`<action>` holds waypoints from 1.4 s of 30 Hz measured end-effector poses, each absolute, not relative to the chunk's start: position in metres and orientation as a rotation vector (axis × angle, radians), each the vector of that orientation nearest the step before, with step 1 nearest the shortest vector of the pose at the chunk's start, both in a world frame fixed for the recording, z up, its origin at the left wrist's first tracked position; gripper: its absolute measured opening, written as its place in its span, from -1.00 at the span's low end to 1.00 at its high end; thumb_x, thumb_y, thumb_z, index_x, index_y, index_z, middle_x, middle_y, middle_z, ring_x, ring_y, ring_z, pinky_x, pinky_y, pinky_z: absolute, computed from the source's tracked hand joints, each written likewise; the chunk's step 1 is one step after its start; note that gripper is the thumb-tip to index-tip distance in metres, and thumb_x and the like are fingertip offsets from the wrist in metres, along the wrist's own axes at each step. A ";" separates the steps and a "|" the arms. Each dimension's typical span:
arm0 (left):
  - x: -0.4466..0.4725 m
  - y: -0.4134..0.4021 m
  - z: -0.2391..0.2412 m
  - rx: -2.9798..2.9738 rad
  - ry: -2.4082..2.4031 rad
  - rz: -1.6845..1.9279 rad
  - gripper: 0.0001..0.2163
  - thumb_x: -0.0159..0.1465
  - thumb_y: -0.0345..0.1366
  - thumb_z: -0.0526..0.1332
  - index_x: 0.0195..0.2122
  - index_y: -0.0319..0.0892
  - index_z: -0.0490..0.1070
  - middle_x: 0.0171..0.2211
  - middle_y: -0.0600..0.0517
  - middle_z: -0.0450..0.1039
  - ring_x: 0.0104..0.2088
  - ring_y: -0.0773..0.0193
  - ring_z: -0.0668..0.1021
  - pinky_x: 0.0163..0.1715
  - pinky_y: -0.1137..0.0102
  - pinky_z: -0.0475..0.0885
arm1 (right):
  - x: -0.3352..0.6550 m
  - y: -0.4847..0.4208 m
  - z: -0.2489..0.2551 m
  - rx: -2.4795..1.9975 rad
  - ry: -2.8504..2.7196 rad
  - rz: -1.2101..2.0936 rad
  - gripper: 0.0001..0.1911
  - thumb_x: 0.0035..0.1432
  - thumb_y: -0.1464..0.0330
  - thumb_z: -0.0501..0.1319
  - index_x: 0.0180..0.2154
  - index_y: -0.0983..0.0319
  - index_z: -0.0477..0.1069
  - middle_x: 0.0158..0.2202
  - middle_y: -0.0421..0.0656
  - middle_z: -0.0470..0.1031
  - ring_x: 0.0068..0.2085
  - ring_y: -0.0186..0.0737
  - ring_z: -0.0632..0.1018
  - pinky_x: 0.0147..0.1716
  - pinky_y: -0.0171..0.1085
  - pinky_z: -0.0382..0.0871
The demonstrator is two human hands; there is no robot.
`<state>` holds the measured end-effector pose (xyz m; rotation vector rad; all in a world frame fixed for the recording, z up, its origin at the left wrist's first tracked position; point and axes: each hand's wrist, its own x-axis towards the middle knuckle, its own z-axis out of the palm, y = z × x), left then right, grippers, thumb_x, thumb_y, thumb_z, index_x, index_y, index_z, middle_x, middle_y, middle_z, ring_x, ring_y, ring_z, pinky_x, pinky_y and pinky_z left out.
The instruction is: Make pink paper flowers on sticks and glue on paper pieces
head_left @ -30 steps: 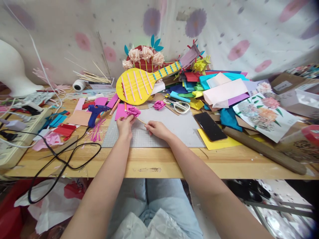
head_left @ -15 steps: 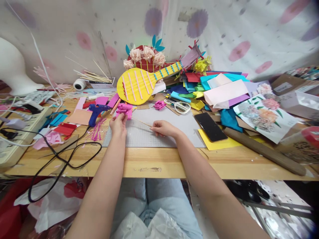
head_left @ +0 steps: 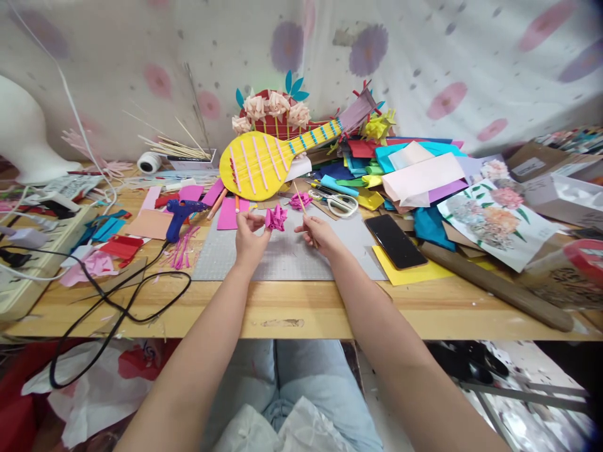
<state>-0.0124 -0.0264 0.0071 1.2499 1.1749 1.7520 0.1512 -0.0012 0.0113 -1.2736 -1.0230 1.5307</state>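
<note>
My left hand pinches a magenta paper flower between thumb and fingers, above the grey cutting mat. To its right, my right hand is closed on a thin wooden stick, which points up and away from me. Hand and flower are a short gap apart. Behind the stick, a second magenta paper flower lies on the mat's far side. A flat magenta sheet lies behind my left hand.
A blue glue gun with a looping black cord lies at the left. Behind stands a yellow paper lute. White-handled scissors, a black phone and a wooden bar lie to the right, with stacked coloured paper beyond.
My left hand has lifted the magenta flower off the magenta sheet and brought it right. My right hand has turned the stick from pointing left to pointing upward and away.
</note>
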 end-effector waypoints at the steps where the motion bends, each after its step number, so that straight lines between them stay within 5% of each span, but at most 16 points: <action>1: -0.010 -0.025 0.005 1.203 1.113 1.727 -0.60 -0.13 -0.51 0.31 -0.38 -0.11 0.09 -0.43 0.17 0.38 -0.36 0.41 0.51 -0.23 0.46 0.38 | 0.148 -0.002 0.011 -1.249 -1.027 1.546 -0.75 0.17 0.22 0.07 -0.45 0.21 0.10 -0.51 -0.23 0.47 -0.75 -0.56 0.17 -0.81 -0.48 -0.12; 6: -0.004 -0.020 0.000 1.024 0.971 1.576 -0.58 -0.17 -0.50 0.34 -0.42 -0.13 0.08 -0.54 0.22 0.30 -0.49 0.47 0.46 -0.39 0.53 0.35 | 0.139 -0.011 0.017 -1.084 -1.073 1.660 -0.65 0.09 0.07 0.10 -0.43 0.20 0.13 -0.49 -0.26 0.46 -0.78 -0.61 0.01 -0.81 -0.46 -0.28; 19: -0.012 -0.023 0.010 0.733 0.941 1.330 -0.72 -0.06 -0.43 0.24 -0.37 -0.17 0.13 -0.51 0.10 0.42 -0.44 0.33 0.53 -0.22 0.22 0.43 | 0.145 -0.008 0.016 -1.074 -1.075 1.521 -0.61 -0.05 0.12 0.26 -0.47 0.20 0.10 -0.55 -0.30 0.40 -0.76 -0.60 0.03 -0.79 -0.45 -0.26; 28: -0.010 -0.027 0.015 0.691 1.089 1.253 -0.72 -0.07 -0.52 0.24 -0.39 -0.20 0.14 -0.60 0.08 0.42 -0.57 0.34 0.50 -0.34 0.24 0.47 | 0.147 -0.007 0.013 -1.062 -1.223 1.485 -0.60 -0.06 0.06 0.24 -0.47 0.17 0.10 -0.76 -0.44 0.03 -0.76 -0.54 -0.01 -0.77 -0.42 -0.27; 42: -0.008 -0.031 0.009 0.864 1.106 1.231 -0.61 -0.16 -0.60 0.27 -0.34 -0.20 0.14 -0.53 0.10 0.43 -0.50 0.36 0.52 -0.33 0.28 0.47 | 0.149 -0.007 0.014 -1.072 -1.122 1.443 -0.58 -0.11 0.08 0.27 -0.48 0.18 0.09 -0.75 -0.44 0.06 -0.76 -0.55 0.01 -0.78 -0.43 -0.25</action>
